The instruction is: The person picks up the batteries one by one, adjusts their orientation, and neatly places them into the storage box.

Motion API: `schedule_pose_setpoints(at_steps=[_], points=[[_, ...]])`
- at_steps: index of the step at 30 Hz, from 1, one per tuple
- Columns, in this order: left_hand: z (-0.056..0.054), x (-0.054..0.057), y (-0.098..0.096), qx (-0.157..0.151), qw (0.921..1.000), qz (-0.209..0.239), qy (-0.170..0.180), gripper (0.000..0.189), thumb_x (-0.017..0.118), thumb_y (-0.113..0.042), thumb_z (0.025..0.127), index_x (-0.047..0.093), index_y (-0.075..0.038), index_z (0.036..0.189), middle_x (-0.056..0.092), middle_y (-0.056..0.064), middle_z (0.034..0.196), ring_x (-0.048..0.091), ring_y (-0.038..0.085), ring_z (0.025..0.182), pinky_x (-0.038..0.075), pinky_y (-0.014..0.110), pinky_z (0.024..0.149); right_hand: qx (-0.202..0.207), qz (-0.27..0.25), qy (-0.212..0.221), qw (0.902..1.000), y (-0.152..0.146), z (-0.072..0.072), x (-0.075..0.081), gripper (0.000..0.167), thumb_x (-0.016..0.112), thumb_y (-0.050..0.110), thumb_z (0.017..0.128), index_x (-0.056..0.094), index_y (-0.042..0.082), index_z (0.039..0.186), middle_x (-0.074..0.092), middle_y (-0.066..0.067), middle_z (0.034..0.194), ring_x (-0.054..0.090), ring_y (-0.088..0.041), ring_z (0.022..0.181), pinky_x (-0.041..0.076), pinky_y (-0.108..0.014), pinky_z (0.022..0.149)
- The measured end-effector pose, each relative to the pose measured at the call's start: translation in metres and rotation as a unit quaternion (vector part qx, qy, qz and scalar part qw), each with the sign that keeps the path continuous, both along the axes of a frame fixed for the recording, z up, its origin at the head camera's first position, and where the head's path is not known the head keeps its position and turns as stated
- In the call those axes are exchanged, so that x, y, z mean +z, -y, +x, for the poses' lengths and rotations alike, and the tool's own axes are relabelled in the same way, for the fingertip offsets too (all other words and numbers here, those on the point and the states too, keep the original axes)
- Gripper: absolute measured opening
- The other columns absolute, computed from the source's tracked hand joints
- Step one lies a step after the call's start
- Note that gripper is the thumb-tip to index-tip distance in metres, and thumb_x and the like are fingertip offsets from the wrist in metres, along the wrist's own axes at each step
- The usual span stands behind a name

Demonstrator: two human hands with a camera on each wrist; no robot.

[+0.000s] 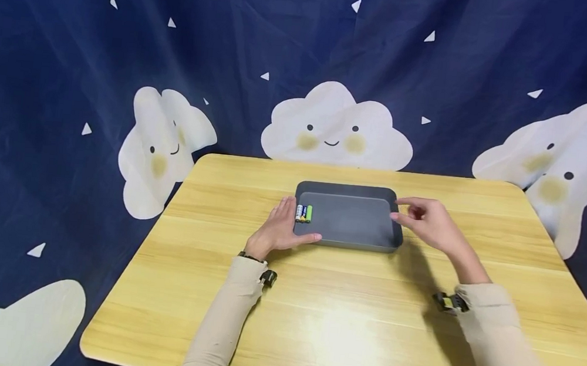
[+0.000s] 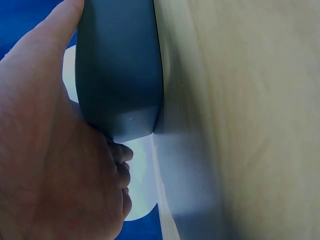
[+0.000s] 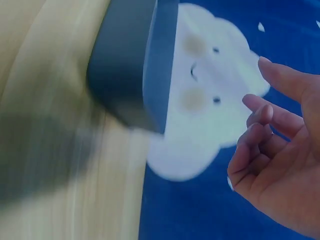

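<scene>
A shallow dark grey tray lies on the table. Inside its left end a few small batteries, with white, blue and green wrappers, stand side by side in a row. My left hand rests against the tray's left end, fingers straight along that side and thumb stretched out at the front rim. In the left wrist view the palm lies close along the tray's outer wall. Over the right end hovers my right hand, thumb and index finger spread apart, other fingers loosely bent. The right wrist view shows nothing between its fingertips.
The tray stands on a light wooden table with rounded corners. Behind it hangs a dark blue curtain with white smiling clouds. Each wrist wears a small black device, such as the right one.
</scene>
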State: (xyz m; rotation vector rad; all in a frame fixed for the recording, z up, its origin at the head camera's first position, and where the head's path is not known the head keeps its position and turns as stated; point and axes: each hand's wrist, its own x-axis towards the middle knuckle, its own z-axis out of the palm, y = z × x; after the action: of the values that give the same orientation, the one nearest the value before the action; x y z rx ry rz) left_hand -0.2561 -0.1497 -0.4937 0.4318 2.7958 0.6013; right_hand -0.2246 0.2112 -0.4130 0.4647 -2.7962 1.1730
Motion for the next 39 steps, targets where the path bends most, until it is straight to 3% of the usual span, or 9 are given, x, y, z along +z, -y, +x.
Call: schedule_pose_setpoints(at_steps=[7, 15, 22, 36, 39], points=[[-0.003, 0.004, -0.001, -0.003, 1.0, -0.001, 0.0, 0.132, 0.056, -0.085, 0.083, -0.005, -0.003, 0.165, -0.004, 0.016, 0.176, -0.003, 0.028, 0.165, 0.005, 0.046, 0.135, -0.052, 0.031, -0.019, 0.998, -0.059, 0.035, 0.006, 0.038, 0.074, 0.024, 0.097, 0.07, -0.004, 0.122, 0.053, -0.004, 0.076, 0.043, -0.006, 0.062, 0.034, -0.023, 0.055], [-0.004, 0.003, 0.0, -0.005, 1.0, 0.002, -0.003, 0.134, 0.055, -0.087, 0.082, -0.006, -0.002, 0.165, -0.005, 0.016, 0.176, -0.004, 0.027, 0.164, 0.003, 0.044, 0.135, -0.082, 0.063, 0.006, 0.9946, -0.104, 0.07, -0.006, 0.042, 0.072, 0.028, 0.098, 0.069, -0.006, 0.123, 0.055, -0.004, 0.079, 0.044, -0.006, 0.064, 0.033, -0.026, 0.053], [-0.001, 0.003, 0.0, -0.005, 1.0, 0.0, 0.004, 0.132, 0.056, -0.085, 0.083, -0.007, -0.003, 0.165, -0.005, 0.017, 0.176, -0.004, 0.027, 0.164, 0.003, 0.043, 0.135, -0.082, 0.099, 0.005, 0.9917, -0.129, 0.094, -0.025, 0.044, 0.077, 0.022, 0.094, 0.068, -0.012, 0.121, 0.056, -0.002, 0.08, 0.043, -0.001, 0.063, 0.033, -0.024, 0.052], [0.0, 0.005, 0.0, -0.006, 0.9999, -0.008, 0.002, 0.13, 0.054, -0.084, 0.085, -0.007, -0.002, 0.165, -0.004, 0.018, 0.176, -0.004, 0.028, 0.164, 0.003, 0.043, 0.135, -0.08, 0.166, 0.106, 0.9771, -0.159, 0.137, -0.05, 0.062, 0.078, 0.036, 0.093, 0.064, -0.015, 0.126, 0.058, -0.007, 0.091, 0.041, -0.002, 0.069, 0.033, -0.023, 0.058], [0.0, 0.004, 0.0, -0.01, 0.9999, -0.005, 0.001, 0.131, 0.053, -0.085, 0.085, -0.007, -0.001, 0.165, -0.005, 0.019, 0.175, -0.004, 0.029, 0.164, 0.002, 0.043, 0.135, -0.081, 0.168, 0.101, 0.9772, -0.16, 0.145, -0.056, 0.064, 0.082, 0.037, 0.089, 0.065, -0.014, 0.124, 0.058, -0.008, 0.091, 0.04, -0.002, 0.071, 0.031, -0.022, 0.059]])
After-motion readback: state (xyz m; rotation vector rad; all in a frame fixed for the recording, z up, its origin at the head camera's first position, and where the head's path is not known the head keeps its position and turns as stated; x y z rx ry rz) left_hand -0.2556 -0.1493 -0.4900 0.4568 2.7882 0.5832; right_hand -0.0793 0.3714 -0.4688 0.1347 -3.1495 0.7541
